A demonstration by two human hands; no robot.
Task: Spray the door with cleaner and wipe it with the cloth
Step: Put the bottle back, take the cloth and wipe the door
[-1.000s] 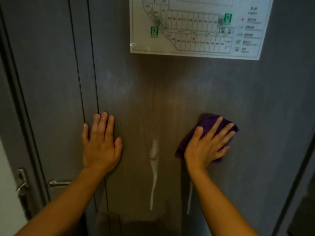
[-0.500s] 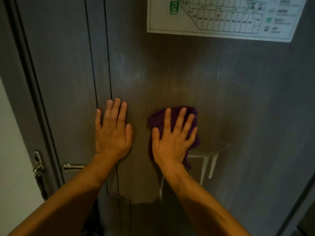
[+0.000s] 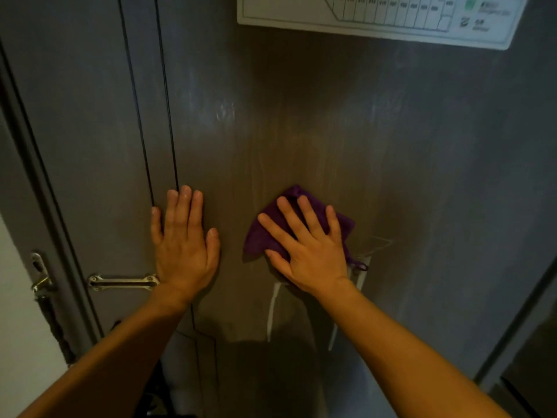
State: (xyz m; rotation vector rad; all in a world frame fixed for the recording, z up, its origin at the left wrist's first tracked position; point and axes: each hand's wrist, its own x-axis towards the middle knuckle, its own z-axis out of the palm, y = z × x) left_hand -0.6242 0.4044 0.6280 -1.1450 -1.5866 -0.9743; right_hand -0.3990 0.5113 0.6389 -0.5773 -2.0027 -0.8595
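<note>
A dark grey door (image 3: 331,122) fills the view. My right hand (image 3: 307,251) lies flat on a purple cloth (image 3: 262,236) and presses it against the door's middle. White streaks of cleaner foam (image 3: 272,309) run down the door just below and to the right of the cloth. My left hand (image 3: 184,242) rests flat on the door to the left, fingers together, holding nothing. No spray bottle is in view.
A white floor-plan sign (image 3: 376,22) hangs on the door at the top. A metal latch bar (image 3: 123,281) and a metal fitting (image 3: 40,280) sit at the door's left edge. The door frame (image 3: 518,321) runs down the right side.
My right hand slid the cloth from the right toward the left hand, then a little back to the right. The foam streak is smeared. My left hand stayed put while the view dropped.
</note>
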